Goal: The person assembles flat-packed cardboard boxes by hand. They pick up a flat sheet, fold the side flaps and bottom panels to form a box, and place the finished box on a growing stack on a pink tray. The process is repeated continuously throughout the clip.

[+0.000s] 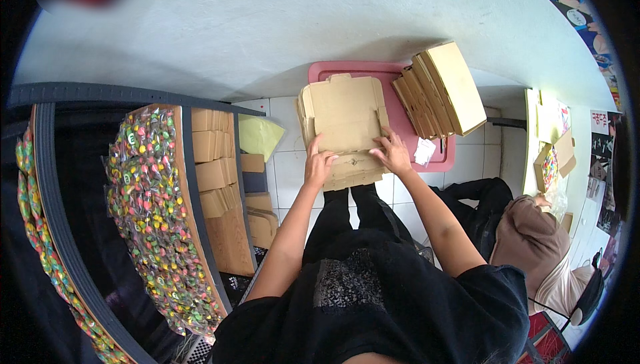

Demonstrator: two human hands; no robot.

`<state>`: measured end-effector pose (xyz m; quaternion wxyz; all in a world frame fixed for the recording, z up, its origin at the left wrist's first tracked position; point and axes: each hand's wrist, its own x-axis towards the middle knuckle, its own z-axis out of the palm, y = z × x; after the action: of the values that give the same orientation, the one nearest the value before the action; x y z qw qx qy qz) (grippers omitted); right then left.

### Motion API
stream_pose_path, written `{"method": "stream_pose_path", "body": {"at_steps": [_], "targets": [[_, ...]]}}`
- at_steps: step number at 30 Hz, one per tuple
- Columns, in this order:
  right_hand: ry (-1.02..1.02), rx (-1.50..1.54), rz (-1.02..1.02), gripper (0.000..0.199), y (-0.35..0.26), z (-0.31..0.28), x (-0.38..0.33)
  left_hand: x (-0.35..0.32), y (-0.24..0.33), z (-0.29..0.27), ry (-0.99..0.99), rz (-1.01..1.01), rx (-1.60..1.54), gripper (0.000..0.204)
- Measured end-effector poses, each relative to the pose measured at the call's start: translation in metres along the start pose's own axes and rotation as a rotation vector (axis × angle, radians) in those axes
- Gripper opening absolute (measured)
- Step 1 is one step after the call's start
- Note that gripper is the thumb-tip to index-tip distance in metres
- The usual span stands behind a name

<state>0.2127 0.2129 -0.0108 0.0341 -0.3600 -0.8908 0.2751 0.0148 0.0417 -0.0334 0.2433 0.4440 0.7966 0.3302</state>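
Observation:
A stack of flat brown cardboard box blanks [343, 114] lies on a pink stool or low table [400, 121] in front of me. My left hand [318, 162] presses on the near left edge of the top blank, fingers spread over it. My right hand [393, 153] rests on the near right edge, fingers bent on the cardboard flap. A row of folded cardboard boxes [443, 91] stands leaning on the right part of the pink surface. A small white paper slip [424, 151] lies beside my right hand.
To my left a dark shelf rack [60, 217] holds bags of small colourful sweets [150, 211] and stacked brown boxes [213, 157]. A yellow-green sheet [259, 135] lies on the white tiled floor [283, 164]. Another person [533, 244] sits low at the right, near more cardboard.

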Motion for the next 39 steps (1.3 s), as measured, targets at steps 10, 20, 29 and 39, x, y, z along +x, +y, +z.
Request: {"method": "stream_pose_path", "body": {"at_steps": [10,20,29,39], "targets": [[0.15,0.356,0.246,0.037,0.024,0.018,0.048,0.01,-0.002,-0.019,-0.186,0.112,0.113,0.012],[0.218,0.257,0.064,0.032,0.012,0.015,0.054,0.003,0.001,-0.018,-0.139,0.078,0.171,0.013],[0.263,0.321,0.037,0.045,0.035,0.012,0.111,0.006,-0.009,-0.02,-0.081,0.149,0.109,0.012],[0.018,0.444,0.242,0.04,0.029,0.008,0.12,-0.011,0.004,-0.044,0.07,-0.101,-0.403,0.01]]}}
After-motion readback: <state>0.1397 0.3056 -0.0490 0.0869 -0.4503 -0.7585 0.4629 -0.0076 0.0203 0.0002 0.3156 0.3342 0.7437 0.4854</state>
